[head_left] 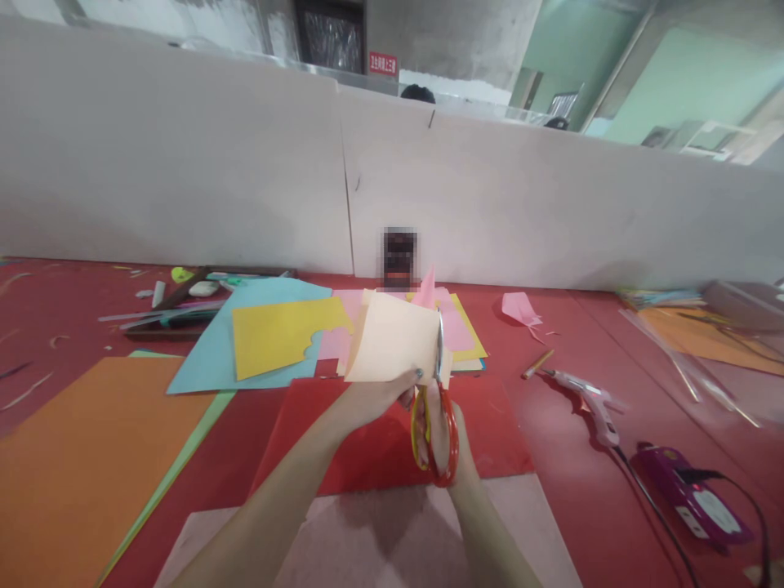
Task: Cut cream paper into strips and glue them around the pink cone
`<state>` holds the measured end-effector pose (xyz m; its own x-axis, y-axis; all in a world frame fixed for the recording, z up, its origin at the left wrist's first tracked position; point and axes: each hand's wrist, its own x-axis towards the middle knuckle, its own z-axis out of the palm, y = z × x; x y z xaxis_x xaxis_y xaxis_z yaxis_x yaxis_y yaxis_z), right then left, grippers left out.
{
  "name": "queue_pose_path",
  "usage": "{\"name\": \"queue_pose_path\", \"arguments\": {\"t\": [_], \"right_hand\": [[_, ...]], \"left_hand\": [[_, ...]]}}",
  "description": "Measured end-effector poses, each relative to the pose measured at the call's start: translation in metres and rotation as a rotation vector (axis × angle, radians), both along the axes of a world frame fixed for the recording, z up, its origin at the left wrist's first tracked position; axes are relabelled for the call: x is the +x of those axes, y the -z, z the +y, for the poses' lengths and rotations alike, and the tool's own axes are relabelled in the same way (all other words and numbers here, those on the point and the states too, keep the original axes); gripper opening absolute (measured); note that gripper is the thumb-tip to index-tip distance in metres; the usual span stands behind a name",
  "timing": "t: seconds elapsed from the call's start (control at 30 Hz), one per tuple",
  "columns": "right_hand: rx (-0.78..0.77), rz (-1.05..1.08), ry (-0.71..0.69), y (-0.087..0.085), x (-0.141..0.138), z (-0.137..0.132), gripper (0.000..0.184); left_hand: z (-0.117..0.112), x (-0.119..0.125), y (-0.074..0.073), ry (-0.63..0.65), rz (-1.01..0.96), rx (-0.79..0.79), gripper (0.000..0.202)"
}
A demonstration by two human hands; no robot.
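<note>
"Red desk (569,327), and up in the middle of it, a cream sheet (395,335), held in front of a stack of pink sheets (456,322) and yellow ones! What's the grip?"

"Left hand (389,394) pinching the near right corner, presumably to steady the paper beside the blades. Right hand (438,420) wrapped through the loops of the scissors (453,441), blades pointing far, along the sheet's right edge."

"Have they bitten into it?"

"Seen nearly edge-on, so I can't honestly say. Below both hands lies a red sheet (361,457), perhaps a working surface."

"Over to the left: a yellow sheet (275,335) with a scalloped edge, lying on a blue sheet (211,351). Nearer, a big orange sheet (79,465)."

"And right, a glue gun (588,392) beside a purple device (692,494), probably parked there to leave the middle free for the hands."

"Any writing?"

"Far off, beyond the white partition (520,196), a red sign (383,63) in white characters, apparently 卫生间请上三楼. The purple device wears a pale label, too soft to read. No brand legible anywhere!"
</note>
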<state>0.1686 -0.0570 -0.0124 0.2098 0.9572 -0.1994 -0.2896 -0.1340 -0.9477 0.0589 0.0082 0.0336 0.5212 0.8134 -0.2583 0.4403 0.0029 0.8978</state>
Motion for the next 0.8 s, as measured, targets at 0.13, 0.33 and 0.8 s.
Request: {"name": "queue_pose_path", "arguments": {"t": [0.13, 0.33, 0.8], "right_hand": [[-0.064, 0.028, 0.058, -0.004, 0.001, 0.001, 0.043], [0.068, -0.104, 0.144, 0.001, 0.004, 0.004, 0.037], [0.085, -0.069, 0.198, -0.001, 0.002, 0.004, 0.035]], "left_hand": [[-0.001, 0.001, -0.004, -0.022, 0.013, 0.007, 0.043], [-0.003, 0.000, -0.006, -0.018, 0.059, -0.012, 0.042], [0.008, -0.003, -0.009, -0.206, -0.015, 0.198, 0.044]]}}
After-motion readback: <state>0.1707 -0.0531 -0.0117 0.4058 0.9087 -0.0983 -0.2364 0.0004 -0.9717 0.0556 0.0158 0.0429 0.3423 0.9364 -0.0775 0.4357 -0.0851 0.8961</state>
